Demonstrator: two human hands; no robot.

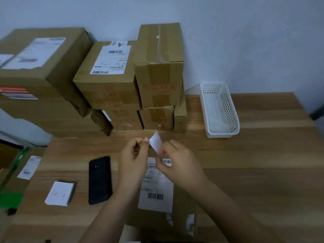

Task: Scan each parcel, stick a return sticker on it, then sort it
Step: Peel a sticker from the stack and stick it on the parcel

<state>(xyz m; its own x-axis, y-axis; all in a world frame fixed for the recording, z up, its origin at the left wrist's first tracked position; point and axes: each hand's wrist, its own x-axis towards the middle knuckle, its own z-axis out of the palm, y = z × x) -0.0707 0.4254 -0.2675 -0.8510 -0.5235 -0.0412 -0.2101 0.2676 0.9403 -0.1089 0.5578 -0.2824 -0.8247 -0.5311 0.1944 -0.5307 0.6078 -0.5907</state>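
Sticker (pixel 155 141) held up over the parcel (pixel 182 199), left hand (pixel 133 155) pinching its top edge, right hand (pixel 177 160) pinching its bottom.

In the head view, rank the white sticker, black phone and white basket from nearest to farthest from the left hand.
1. white sticker: pinched in the left hand.
2. black phone: lying just to its left.
3. white basket: far right, at the back.

bare left hand (pixel 134 160); bare right hand (pixel 180 163)

Phone (pixel 100 180) left of parcel (pixel 157 190), sticker pad (pixel 60 193) further left, basket (pixel 220 109) right of stacked boxes (pixel 122 81) behind.
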